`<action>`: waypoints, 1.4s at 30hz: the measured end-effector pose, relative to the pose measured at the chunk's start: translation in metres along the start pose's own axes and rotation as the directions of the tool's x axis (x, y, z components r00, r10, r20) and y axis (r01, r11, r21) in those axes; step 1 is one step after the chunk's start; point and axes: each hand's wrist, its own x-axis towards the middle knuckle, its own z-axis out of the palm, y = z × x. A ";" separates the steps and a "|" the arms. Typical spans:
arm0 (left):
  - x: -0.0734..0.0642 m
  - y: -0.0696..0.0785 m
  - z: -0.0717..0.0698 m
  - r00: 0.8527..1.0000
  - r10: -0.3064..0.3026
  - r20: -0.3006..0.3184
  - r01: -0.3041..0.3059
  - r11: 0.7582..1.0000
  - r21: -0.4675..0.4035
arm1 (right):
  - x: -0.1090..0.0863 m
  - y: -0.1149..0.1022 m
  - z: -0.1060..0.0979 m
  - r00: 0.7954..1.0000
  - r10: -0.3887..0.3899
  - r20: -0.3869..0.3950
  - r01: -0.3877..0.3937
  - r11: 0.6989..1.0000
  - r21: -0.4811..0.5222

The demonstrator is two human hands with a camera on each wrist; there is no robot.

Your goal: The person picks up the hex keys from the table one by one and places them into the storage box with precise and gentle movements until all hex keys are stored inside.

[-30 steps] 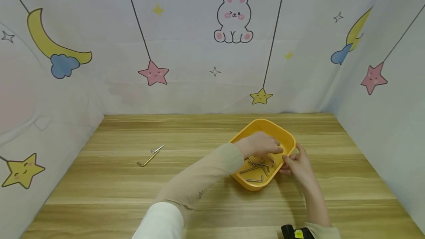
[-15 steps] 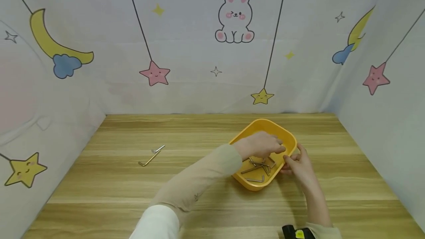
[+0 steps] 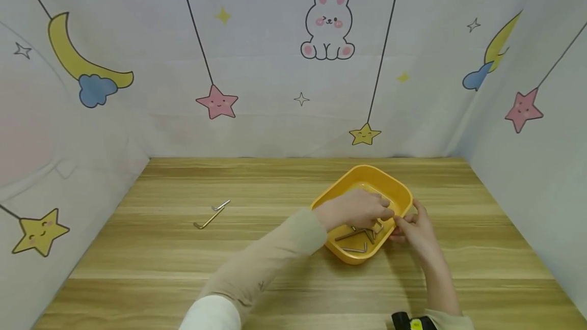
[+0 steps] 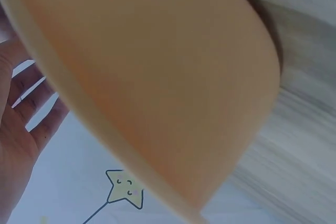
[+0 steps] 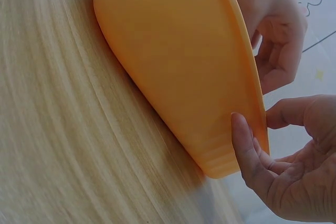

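A yellow plastic tray (image 3: 390, 182) stands on the wooden table, with several L-shaped hex keys (image 3: 355, 250) lying in its near half. My left hand (image 3: 357, 208) reaches over the side into the tray, above the keys. Its fingers bend downward in the right wrist view, and the tray hides their tips in the left wrist view, so whether they pinch a key is not visible. My right hand (image 3: 418, 233) pinches the tray's right rim between thumb and fingers, one fingertip (image 5: 239, 124) pressed on the outer wall.
Two more hex keys, one brass-coloured (image 3: 208, 218) and one silver (image 3: 222, 205), lie close together on the table (image 3: 151, 269) to the left. A white cloth wall (image 3: 266, 131) with printed stars and a rabbit encloses the back and sides.
My left hand has dipped lower over the keys and its fingers are more bent, covering some keys seen before. The right hand keeps hold of the rim. The head view has shifted slightly.
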 end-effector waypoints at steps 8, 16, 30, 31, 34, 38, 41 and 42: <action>-0.017 0.009 0.005 0.998 -0.004 -0.066 0.007 0.999 0.047 | -0.001 -0.002 0.000 1.000 -0.002 -0.004 0.002 1.000 -0.020; -0.033 0.011 0.012 0.993 -0.078 -0.091 0.081 0.996 0.030 | 0.000 -0.002 0.000 1.000 -0.005 -0.004 0.005 1.000 0.000; -0.065 0.010 0.018 0.967 -0.132 -0.217 0.134 0.991 -0.006 | 0.001 -0.001 0.001 1.000 -0.011 -0.005 0.011 1.000 0.017; -0.067 0.010 0.018 0.965 -0.140 -0.221 0.141 0.990 -0.013 | 0.001 -0.001 0.001 1.000 -0.011 -0.005 0.011 1.000 0.019; -0.075 0.010 0.019 0.956 -0.163 -0.242 0.159 0.987 -0.034 | 0.000 -0.001 0.002 1.000 -0.004 -0.006 0.004 1.000 0.018; -0.085 0.009 0.022 0.941 -0.171 -0.291 0.164 0.985 -0.049 | -0.001 -0.002 0.002 1.000 0.007 -0.007 -0.007 1.000 0.012; -0.091 0.010 0.022 0.932 -0.175 -0.316 0.165 0.985 -0.058 | -0.001 -0.002 0.001 1.000 0.007 -0.009 -0.007 1.000 0.004; -0.093 0.011 0.022 0.931 -0.178 -0.320 0.166 0.984 -0.063 | -0.002 -0.002 0.001 1.000 0.007 -0.009 -0.007 1.000 0.002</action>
